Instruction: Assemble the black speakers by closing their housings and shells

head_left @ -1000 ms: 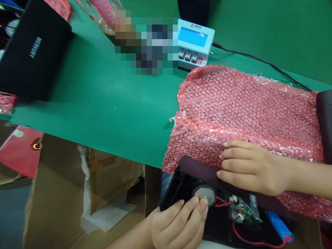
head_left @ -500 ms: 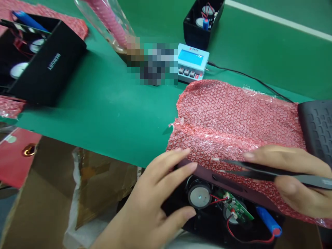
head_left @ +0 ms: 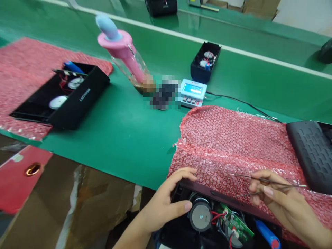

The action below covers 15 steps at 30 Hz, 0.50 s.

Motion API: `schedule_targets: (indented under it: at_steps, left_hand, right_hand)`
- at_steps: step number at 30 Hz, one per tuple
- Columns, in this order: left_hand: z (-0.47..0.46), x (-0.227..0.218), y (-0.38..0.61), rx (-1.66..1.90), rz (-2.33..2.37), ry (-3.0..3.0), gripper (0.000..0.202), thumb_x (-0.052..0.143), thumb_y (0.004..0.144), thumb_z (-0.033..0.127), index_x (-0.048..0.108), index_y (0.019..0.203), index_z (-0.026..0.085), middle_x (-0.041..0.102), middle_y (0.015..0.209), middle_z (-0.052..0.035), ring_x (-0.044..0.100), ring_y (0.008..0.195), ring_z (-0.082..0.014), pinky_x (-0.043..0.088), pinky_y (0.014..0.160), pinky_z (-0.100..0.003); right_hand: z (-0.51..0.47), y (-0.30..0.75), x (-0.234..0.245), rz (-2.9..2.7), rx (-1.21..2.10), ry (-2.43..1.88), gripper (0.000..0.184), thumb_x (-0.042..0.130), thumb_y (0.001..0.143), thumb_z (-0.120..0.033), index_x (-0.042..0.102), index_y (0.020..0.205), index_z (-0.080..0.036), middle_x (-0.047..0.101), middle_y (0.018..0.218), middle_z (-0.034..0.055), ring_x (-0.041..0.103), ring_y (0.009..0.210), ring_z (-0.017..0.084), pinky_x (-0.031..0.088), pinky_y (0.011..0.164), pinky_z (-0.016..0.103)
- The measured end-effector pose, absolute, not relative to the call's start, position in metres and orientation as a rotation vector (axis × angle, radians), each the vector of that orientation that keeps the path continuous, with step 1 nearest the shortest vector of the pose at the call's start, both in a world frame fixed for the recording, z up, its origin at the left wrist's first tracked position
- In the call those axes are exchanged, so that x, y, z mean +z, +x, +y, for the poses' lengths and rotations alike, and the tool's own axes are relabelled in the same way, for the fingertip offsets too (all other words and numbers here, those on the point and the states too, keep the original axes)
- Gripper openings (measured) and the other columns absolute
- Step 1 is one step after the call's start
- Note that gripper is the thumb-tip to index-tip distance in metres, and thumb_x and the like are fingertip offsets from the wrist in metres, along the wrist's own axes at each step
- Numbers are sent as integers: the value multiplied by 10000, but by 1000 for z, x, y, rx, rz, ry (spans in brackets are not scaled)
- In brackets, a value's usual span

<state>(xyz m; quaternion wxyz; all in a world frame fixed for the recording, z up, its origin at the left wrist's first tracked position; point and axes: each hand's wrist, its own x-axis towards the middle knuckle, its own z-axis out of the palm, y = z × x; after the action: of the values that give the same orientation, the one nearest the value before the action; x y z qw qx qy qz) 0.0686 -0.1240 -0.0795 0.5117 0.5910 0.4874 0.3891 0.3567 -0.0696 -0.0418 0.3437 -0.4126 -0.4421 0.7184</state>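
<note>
In the head view we see the left hand (head_left: 166, 204) curled around the left end of the open speaker case (head_left: 220, 196), which lies at the near table edge on red bubble wrap (head_left: 233, 145); the right hand (head_left: 284, 207) pinches thin tweezers (head_left: 290, 187) just above the case's far wall.

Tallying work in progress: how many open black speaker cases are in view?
3. Near case in the left hand's grip; left case on bubble wrap; far case behind the meter. Others may be hidden.
</note>
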Motion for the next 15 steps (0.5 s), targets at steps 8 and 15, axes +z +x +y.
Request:
schedule_targets:
  at_steps: [8, 15]
  left_hand:
    - [-138, -57, 83, 1188, 1245, 1475, 247, 580, 838, 432, 586, 961, 218, 657, 909, -72, 653, 873, -200, 561, 741, -298]
    - [-140, 5, 90, 1412, 1371, 2053, 212, 601, 725, 113, 619, 904, 224, 682, 877, -45, 658, 867, -227, 579, 750, -388]
  right_hand:
    - [-96, 377, -57, -1056, 1520, -980, 302, 367, 913, -276, 630, 1056, -233, 674, 800, 38, 670, 665, 151, 586, 636, 240]
    - [-58, 365, -20, -1205, 1062, -807, 285, 584, 829, -187, 618, 1108, -239, 680, 908, 14, 687, 797, 157, 592, 732, 248]
